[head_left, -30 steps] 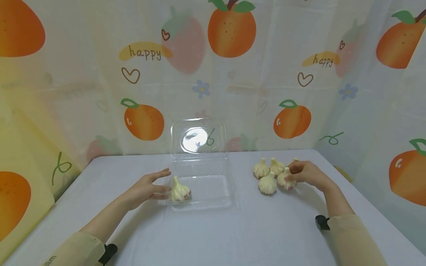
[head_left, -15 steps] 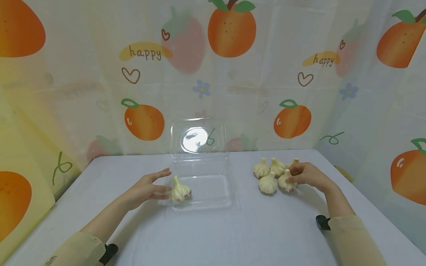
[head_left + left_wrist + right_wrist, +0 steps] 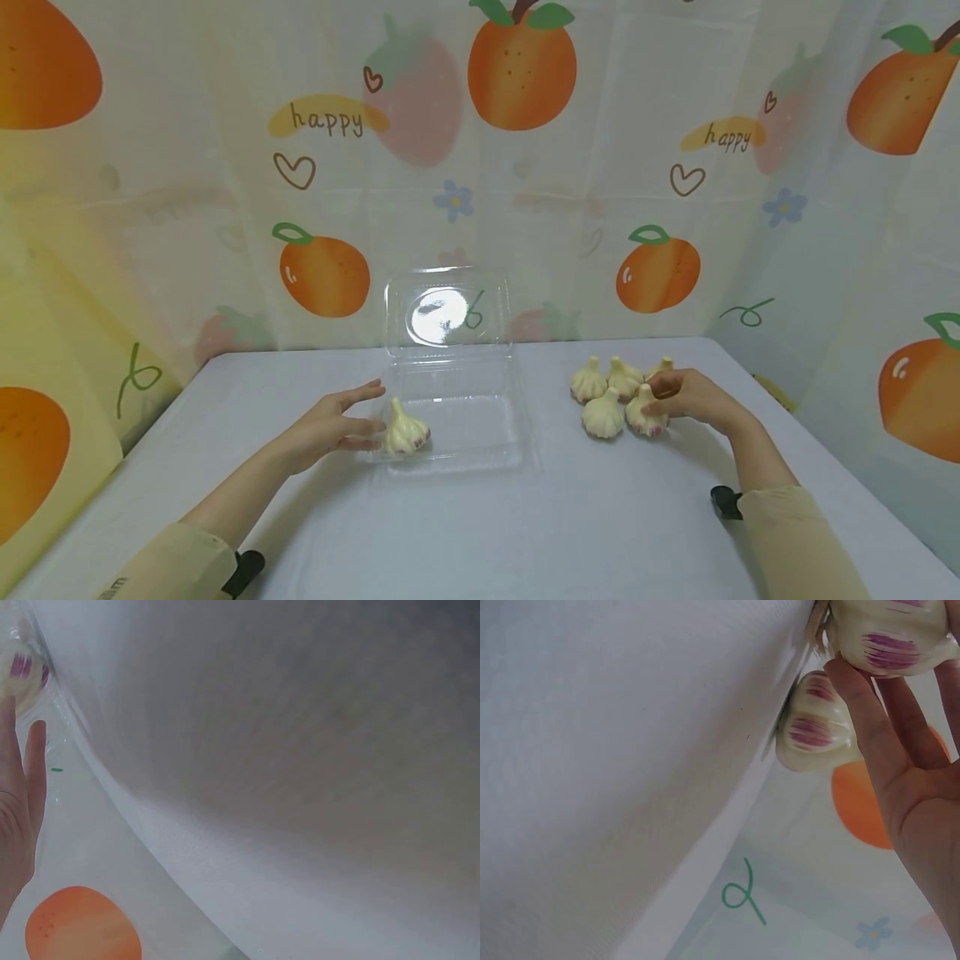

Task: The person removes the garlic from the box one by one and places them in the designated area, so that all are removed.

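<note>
An open clear plastic clamshell container [image 3: 480, 425] lies on the table with its lid [image 3: 487, 329] raised at the back. One garlic bulb [image 3: 407, 430] sits in its front left corner. Beside the container's left wall is my left hand [image 3: 330, 429], fingers spread and fairly straight, their tips at the wall by that bulb. On the right, my right hand [image 3: 697, 396] holds another garlic bulb [image 3: 645, 414] between thumb and fingers. In the right wrist view the fingers curve along the purple-streaked held bulb [image 3: 892, 641], while another bulb [image 3: 814, 727] stands behind.
Several more garlic bulbs cluster left of and behind the held one, the closest being a pale bulb [image 3: 603, 415]. A white cloth covers the table [image 3: 465, 533]. Behind it hangs a fruit-print curtain [image 3: 555, 208].
My right hand has shifted slightly toward the front with the garlic bulb, so more of the bulb behind shows. The left hand and the container have stayed in place.
</note>
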A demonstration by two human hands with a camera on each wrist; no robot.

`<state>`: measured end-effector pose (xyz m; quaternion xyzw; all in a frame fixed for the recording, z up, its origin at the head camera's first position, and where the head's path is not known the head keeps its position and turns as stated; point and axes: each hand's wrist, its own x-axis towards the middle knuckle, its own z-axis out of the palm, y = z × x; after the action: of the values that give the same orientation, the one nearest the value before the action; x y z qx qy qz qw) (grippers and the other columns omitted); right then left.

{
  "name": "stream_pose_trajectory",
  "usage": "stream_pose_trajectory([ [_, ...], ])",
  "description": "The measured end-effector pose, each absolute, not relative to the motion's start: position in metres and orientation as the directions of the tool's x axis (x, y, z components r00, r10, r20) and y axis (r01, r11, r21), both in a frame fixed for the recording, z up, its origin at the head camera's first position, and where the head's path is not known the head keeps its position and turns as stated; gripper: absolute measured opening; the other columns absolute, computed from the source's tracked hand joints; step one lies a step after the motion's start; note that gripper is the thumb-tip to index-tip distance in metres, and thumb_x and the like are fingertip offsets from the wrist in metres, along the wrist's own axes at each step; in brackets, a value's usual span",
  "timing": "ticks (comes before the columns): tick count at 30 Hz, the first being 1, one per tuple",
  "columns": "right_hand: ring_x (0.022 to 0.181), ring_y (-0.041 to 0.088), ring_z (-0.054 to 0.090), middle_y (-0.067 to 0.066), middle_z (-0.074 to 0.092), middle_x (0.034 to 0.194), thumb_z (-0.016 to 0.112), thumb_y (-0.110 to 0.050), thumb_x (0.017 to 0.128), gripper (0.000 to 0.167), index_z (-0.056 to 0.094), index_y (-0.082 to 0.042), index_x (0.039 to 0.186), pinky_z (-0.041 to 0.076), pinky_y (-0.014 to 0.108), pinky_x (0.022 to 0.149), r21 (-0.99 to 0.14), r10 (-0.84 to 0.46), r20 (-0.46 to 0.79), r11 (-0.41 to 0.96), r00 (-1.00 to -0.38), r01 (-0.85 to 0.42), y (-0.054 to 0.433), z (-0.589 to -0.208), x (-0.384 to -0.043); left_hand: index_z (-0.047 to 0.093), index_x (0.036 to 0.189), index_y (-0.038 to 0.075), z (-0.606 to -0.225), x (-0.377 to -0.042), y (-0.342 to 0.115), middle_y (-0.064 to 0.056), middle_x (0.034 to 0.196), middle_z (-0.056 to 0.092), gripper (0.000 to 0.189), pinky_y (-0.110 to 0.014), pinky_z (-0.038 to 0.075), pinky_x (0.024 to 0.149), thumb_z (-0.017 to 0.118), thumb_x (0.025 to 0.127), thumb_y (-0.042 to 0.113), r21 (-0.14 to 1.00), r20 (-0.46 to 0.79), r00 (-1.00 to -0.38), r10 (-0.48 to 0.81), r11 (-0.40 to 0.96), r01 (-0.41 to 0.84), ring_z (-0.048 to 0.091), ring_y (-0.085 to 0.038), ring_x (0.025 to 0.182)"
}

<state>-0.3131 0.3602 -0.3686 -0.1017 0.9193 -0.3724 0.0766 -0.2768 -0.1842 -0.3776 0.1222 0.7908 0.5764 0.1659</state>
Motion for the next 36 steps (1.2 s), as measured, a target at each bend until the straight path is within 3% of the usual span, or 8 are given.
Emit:
stream_pose_trajectory([
  [6,0.097,0.015,0.062,0.017,0.068,0.117,0.077,-0.027,0.083,0.043,0.066,-0.001,0.116,0.054,0.026,0.082,-0.675,-0.236,-0.056,0.725,-0.97,-0.138,0.3588,-0.367,-0.312,0.025,0.154,-0.002,-0.3778,-0.2768,-0.1844,-0.013,0.169,0.005,0.074,-0.035,0.06,0.095,0.063,0.092,0.007,0.953,-0.122,-0.914,0.387,0.303,0.001,0.059,-0.025,0.125],
  [13,0.104,0.023,0.061,0.019,0.068,0.118,0.077,-0.026,0.083,0.044,0.065,0.0,0.117,0.056,0.04,0.087,-0.653,-0.244,-0.048,0.741,-0.969,-0.155,0.3569,-0.3654,-0.3086,0.023,0.155,-0.002,-0.3784,-0.2776,-0.185,-0.014,0.169,0.003,0.074,-0.035,0.06,0.095,0.062,0.092,0.006,0.952,-0.118,-0.91,0.398,0.305,0.009,0.047,-0.037,0.137],
  [22,0.102,0.016,0.062,0.016,0.069,0.12,0.079,-0.027,0.083,0.045,0.067,-0.002,0.118,0.052,0.026,0.085,-0.67,-0.263,-0.044,0.723,-0.964,-0.167,0.3583,-0.3664,-0.311,0.023,0.155,-0.003,-0.3769,-0.2765,-0.1837,-0.015,0.168,0.003,0.074,-0.037,0.06,0.096,0.063,0.092,0.006,0.955,-0.115,-0.908,0.404,0.296,0.01,0.051,-0.034,0.134],
  [27,0.103,0.017,0.062,0.015,0.069,0.121,0.078,-0.028,0.083,0.044,0.067,-0.003,0.119,0.054,0.033,0.089,-0.667,-0.264,-0.046,0.726,-0.963,-0.167,0.3581,-0.3659,-0.3105,0.023,0.155,-0.002,-0.3766,-0.2766,-0.184,-0.015,0.168,0.004,0.075,-0.037,0.06,0.097,0.063,0.092,0.007,0.953,-0.118,-0.909,0.4,0.303,0.01,0.06,-0.027,0.124],
  [36,0.105,0.02,0.064,0.014,0.07,0.121,0.075,-0.032,0.086,0.042,0.068,-0.006,0.119,0.056,0.044,0.094,-0.658,-0.249,-0.034,0.735,-0.968,-0.165,0.3567,-0.3607,-0.3105,0.024,0.155,-0.003,-0.3774,-0.2766,-0.1841,-0.014,0.169,0.003,0.074,-0.034,0.06,0.096,0.063,0.092,0.007,0.949,-0.122,-0.911,0.393,0.315,0.009,0.052,-0.036,0.134],
])
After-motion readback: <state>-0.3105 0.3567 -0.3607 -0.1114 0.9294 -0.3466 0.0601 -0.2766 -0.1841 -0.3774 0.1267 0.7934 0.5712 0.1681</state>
